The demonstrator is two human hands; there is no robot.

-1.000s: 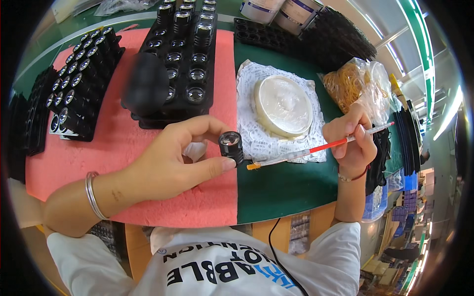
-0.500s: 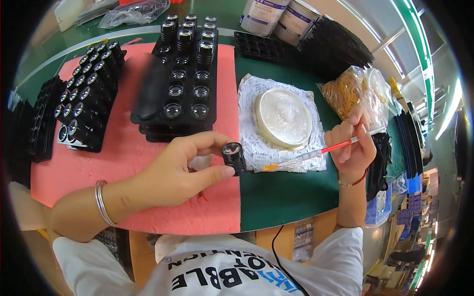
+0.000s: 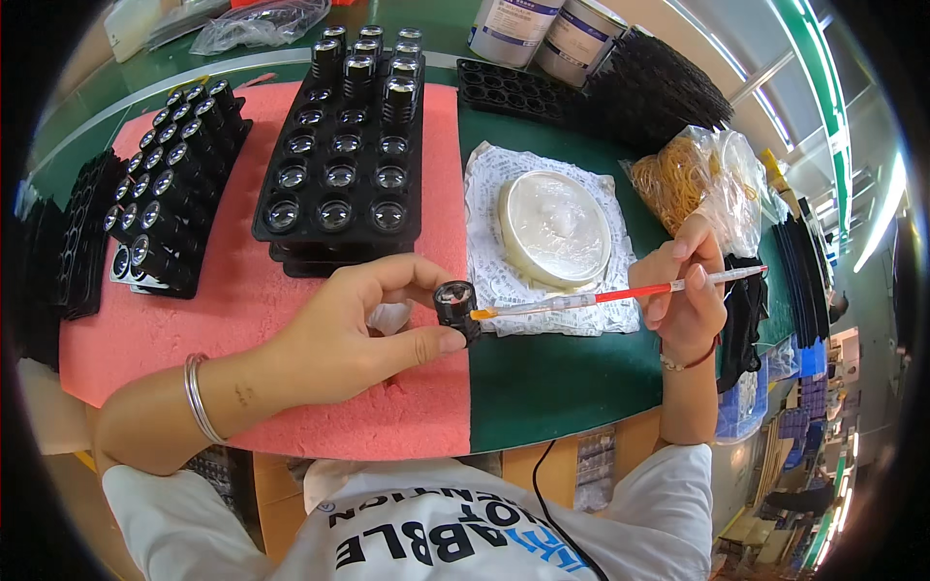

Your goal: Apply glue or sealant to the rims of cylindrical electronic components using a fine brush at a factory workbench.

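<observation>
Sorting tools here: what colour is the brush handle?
Head view: the brush handle is red, turning clear toward its far end.

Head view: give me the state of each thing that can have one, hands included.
Left hand: pinching a small black lens barrel.
Right hand: holding a thin brush, tip at the barrel's rim.
Round dish: open, white paste inside.
Middle tray: partly filled; back rows hold upright barrels.
Left tray: full of barrels.
Bag of rubber bands: lying beside the dish.
Two cans: lids on.
</observation>
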